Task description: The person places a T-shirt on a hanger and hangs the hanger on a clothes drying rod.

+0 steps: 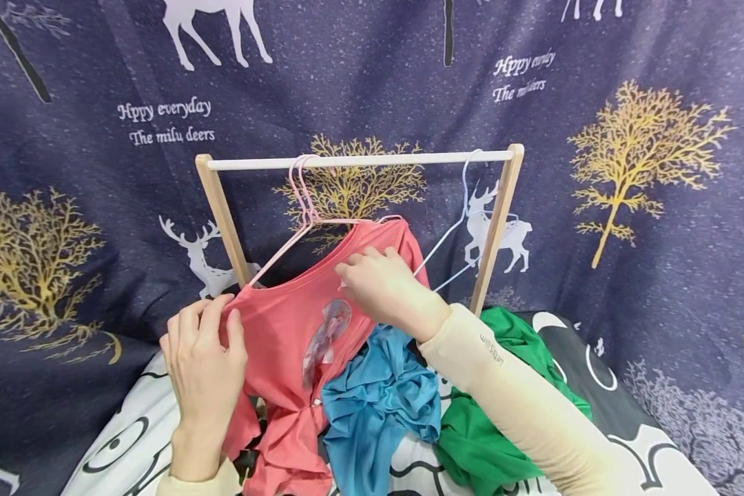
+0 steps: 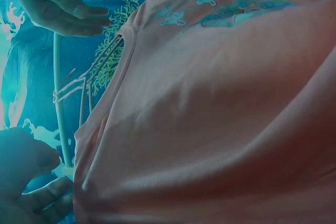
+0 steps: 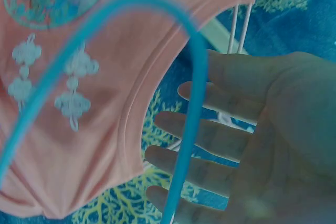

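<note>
A coral shirt [image 1: 285, 310] with a printed front hangs from a pink hanger [image 1: 285, 251] on the rack. Beside the shirt's left shoulder is my left hand [image 1: 204, 358], its thumb and fingers apart. In the left wrist view, the fingertips of that left hand [image 2: 31, 177] lie close against the shirt's edge; contact is hard to tell. My right hand [image 1: 387, 286] is in front of the shirt's upper right part. The right wrist view shows this right hand [image 3: 252, 129] with fingers spread and extended near the neckline, holding nothing.
The rack has a white bar [image 1: 372, 161] and wooden legs [image 1: 496, 227]. A second pink hook hangs beside the first. At the bar's right end is a light blue hanger [image 1: 449, 238]. Blue cloth [image 1: 384, 393] and green cloth [image 1: 483, 441] lie on the patterned bedding [image 1: 124, 434].
</note>
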### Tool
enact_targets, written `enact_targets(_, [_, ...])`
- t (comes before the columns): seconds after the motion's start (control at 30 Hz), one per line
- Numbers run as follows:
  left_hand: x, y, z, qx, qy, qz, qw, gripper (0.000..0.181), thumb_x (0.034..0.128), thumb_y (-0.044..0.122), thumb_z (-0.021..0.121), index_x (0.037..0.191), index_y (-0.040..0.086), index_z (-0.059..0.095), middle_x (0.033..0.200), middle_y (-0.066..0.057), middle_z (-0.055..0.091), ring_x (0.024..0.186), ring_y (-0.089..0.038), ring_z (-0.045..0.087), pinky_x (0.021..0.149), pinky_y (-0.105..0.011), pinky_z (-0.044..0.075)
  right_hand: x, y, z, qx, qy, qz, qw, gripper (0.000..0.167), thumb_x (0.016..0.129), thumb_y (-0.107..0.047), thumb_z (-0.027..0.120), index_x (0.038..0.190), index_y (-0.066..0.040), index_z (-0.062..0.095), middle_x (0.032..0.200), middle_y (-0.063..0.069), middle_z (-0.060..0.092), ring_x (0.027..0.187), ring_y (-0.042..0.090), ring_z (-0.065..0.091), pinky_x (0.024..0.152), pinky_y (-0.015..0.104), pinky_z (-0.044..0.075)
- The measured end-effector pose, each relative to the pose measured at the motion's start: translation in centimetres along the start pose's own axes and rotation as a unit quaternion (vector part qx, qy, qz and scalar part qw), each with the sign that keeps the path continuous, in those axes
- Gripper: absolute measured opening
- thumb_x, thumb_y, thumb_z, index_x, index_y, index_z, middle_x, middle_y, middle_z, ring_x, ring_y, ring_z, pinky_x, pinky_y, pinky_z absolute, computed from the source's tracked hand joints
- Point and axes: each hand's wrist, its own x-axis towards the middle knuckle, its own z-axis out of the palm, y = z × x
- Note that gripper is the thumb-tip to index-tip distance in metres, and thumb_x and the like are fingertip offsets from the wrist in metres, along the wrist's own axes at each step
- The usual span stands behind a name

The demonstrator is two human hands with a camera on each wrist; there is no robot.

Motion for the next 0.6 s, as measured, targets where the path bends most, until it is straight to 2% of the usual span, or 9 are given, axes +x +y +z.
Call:
enact_targets(0.13, [0.2, 0.8, 0.3, -0.024, 0.033, 0.010, 0.9991, 0.024, 0.0930, 0.016, 0.057, 0.110, 0.003, 0.068, 0.104, -0.022, 0.057, 0.100, -0.045, 0.049, 0.080, -0.056, 0.030, -1.0, -1.1, 0.7, -0.002, 0.034, -0.024, 0.9991, 0.017, 0.093, -0.024, 0.066, 0.109, -0.018, 0.068, 0.107, 0.001, 0.067, 0.101, 0.025, 0.058, 0.077, 0.041, 0.046])
enact_targets(0.3, [0.9, 2.4, 0.8, -0.059, 0.040, 0.034, 0.9969, 0.023, 0.0925, 0.014, 0.058, 0.109, 0.004, 0.070, 0.103, -0.020, 0.059, 0.101, -0.043, 0.050, 0.080, -0.055, 0.031, -1.9, -2.1, 1.8, 0.035, 0.083, -0.053, 0.9945, 0.012, 0.092, -0.017, 0.067, 0.103, -0.012, 0.068, 0.099, 0.003, 0.067, 0.094, 0.024, 0.058, 0.077, 0.038, 0.048])
enact_targets(0.47, [1.9, 4.6, 1.9, -0.097, 0.016, 0.065, 0.9930, 0.021, 0.0925, 0.013, 0.058, 0.108, 0.005, 0.070, 0.105, -0.017, 0.060, 0.100, -0.040, 0.052, 0.081, -0.052, 0.034, -2.3, -3.1, 3.4, 0.083, 0.116, -0.077, 0.9868, 0.012, 0.089, -0.014, 0.069, 0.099, -0.008, 0.068, 0.094, 0.005, 0.067, 0.092, 0.023, 0.060, 0.085, 0.034, 0.048])
enact_targets(0.6, [2.5, 6.4, 2.8, -0.126, -0.031, 0.073, 0.9889, 0.020, 0.0930, 0.013, 0.059, 0.108, 0.006, 0.070, 0.105, -0.015, 0.061, 0.100, -0.035, 0.054, 0.086, -0.049, 0.038, -2.8, -4.1, 4.3, 0.130, 0.113, -0.074, 0.9822, 0.017, 0.090, -0.013, 0.070, 0.105, -0.006, 0.068, 0.100, 0.006, 0.067, 0.098, 0.023, 0.060, 0.093, 0.032, 0.046])
